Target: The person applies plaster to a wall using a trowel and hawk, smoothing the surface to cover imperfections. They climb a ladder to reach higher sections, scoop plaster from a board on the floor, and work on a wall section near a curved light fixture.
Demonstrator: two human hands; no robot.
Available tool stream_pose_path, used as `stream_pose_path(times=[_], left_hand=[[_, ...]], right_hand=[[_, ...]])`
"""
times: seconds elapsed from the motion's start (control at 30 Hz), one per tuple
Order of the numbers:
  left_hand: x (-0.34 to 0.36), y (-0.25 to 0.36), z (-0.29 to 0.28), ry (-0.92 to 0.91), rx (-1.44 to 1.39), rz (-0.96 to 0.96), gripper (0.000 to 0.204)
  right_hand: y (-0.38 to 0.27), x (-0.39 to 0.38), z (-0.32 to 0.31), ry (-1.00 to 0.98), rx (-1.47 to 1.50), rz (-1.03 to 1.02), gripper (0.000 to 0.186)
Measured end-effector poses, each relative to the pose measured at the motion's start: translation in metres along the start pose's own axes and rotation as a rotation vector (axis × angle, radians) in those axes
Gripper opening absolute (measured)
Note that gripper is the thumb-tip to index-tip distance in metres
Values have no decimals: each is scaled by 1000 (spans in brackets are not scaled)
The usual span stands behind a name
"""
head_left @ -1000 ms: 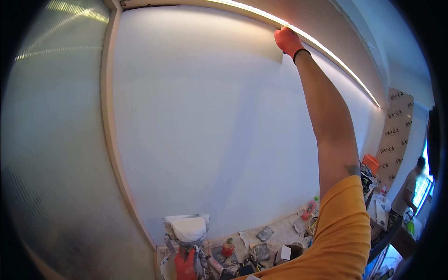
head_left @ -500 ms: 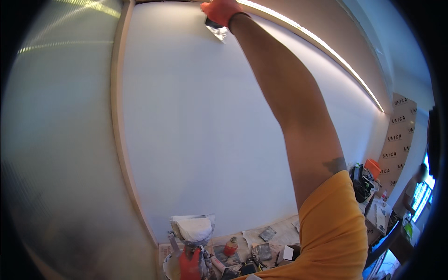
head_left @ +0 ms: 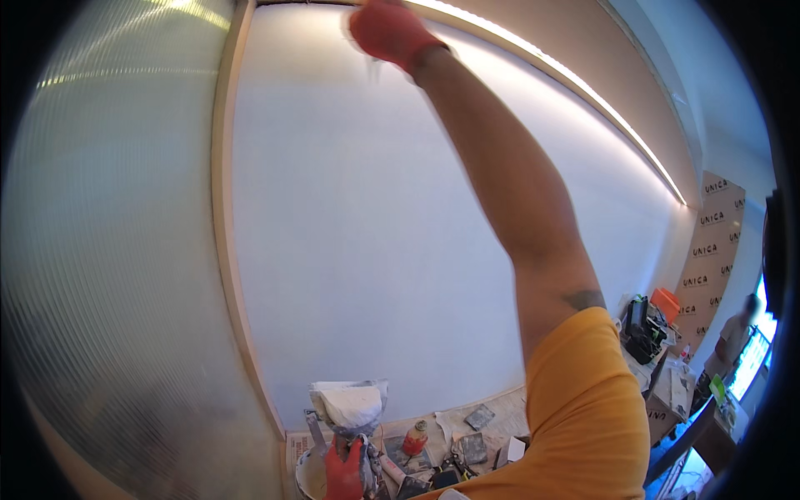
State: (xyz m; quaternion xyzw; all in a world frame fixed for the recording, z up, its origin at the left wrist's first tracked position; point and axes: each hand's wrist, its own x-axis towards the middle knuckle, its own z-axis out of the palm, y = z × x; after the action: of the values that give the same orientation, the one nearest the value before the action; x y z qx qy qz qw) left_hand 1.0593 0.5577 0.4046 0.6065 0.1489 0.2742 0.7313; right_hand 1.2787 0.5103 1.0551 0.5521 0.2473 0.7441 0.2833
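High on the white wall (head_left: pixel 367 208), near its top left corner, my right hand (head_left: pixel 390 33) in a red glove is closed. Motion blurs it and the putty knife it grips; only a thin smear of the blade shows below the fingers. Low in the view my left hand (head_left: pixel 344 473), also red-gloved, is wrapped round the handle of a broad metal putty blade (head_left: pixel 340 430). That blade is held up with a thick heap of white putty (head_left: pixel 353 406) on it. Beside the left hand is a white bucket (head_left: pixel 310 475), partly hidden.
A wooden frame strip (head_left: pixel 225 208) and a ribbed translucent panel (head_left: pixel 117 250) bound the wall at left. A light strip (head_left: pixel 567 68) runs along its top. Below lie a red bottle (head_left: pixel 414 438) and several tools. At far right a person (head_left: pixel 733 342) stands near boxes.
My right hand has turned and shifted slightly left and down, so its knife's blade now shows only as a blur. My left hand with the loaded blade stays nearly in place.
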Motion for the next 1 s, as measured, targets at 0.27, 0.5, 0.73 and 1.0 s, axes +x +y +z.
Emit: stream_pose_path(times=[0.27,0.5,0.73,1.0], left_hand=[[1,-8,17,-11,19,64,48],[-1,4,4,-59,-6,-4,46],[-7,27,14,-44,-26,-37,44],[-17,43,4,-241,663,744,30]], right_hand=[[202,-226,107,-651,-124,285,18],[192,-188,94,-478,336,551,29],[151,-111,66,-257,437,243,19],[58,24,37,-122,207,32,18]])
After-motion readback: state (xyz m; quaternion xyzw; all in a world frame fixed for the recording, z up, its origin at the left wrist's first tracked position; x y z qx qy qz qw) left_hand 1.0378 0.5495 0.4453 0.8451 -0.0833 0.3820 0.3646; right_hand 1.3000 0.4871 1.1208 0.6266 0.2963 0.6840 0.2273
